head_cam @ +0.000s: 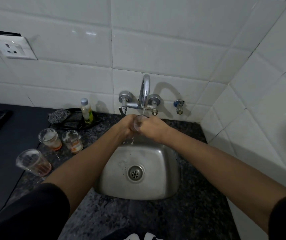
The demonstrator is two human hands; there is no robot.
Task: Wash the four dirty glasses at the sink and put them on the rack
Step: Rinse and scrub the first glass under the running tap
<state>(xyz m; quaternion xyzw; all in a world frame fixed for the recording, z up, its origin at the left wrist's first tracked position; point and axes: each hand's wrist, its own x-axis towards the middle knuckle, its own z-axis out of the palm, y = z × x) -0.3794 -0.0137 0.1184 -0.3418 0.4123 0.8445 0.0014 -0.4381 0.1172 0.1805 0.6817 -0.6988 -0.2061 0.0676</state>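
Observation:
A clear glass [138, 122] is held upright under the running tap [145, 94], above the back of the steel sink [166, 172]. My left hand [125, 125] grips it from the left and my right hand [151, 127] grips it from the right. Water runs into the glass and drips from my hands into the sink. Three dirty glasses stand on the counter to the left: one with foam and orange dregs [49, 138], a second beside it [72, 141], and a nearer one with pinkish dregs [33, 162].
A soap bottle [86, 110] and a steel scrubber [58, 115] sit on a dark tray [73, 124] at the back left. A small valve [179, 106] juts from the tiled wall at the right. Speckled granite counter [190, 213] surrounds the sink.

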